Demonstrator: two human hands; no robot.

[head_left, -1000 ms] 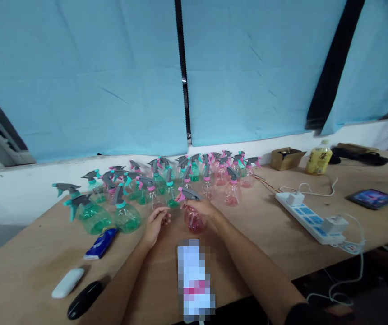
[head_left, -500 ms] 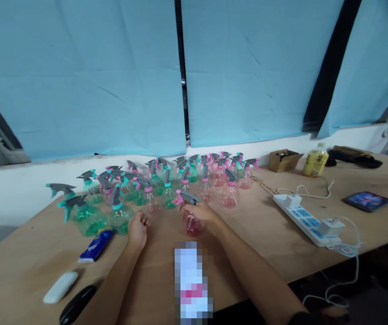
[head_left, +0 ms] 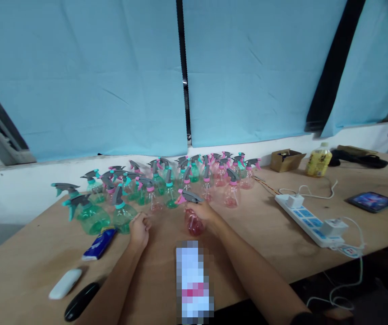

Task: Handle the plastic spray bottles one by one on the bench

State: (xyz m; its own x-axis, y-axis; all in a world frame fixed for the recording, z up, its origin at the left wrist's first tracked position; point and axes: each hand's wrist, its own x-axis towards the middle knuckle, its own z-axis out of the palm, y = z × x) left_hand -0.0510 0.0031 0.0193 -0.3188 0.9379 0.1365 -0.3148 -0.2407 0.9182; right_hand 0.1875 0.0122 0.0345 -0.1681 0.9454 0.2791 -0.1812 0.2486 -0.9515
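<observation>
My right hand (head_left: 203, 212) is wrapped round the neck of a small pink spray bottle (head_left: 193, 222) with a grey and pink trigger head, standing on the wooden table (head_left: 268, 225). My left hand (head_left: 139, 228) rests on the table to its left, fingers curled into a loose fist, just in front of a green spray bottle (head_left: 122, 212). Behind both hands stand several more green and pink spray bottles (head_left: 180, 178) in a crowded group.
A blue packet (head_left: 99, 243), a white case (head_left: 66, 283) and a black case (head_left: 81, 301) lie at the left front. A white power strip (head_left: 311, 220) with plugs and cables, a tablet (head_left: 371, 201), a cardboard box (head_left: 286, 159) and a yellow drink bottle (head_left: 318, 160) are on the right.
My left hand has drawn away from the pink bottle to the left and curled shut. My right hand keeps hold of the bottle.
</observation>
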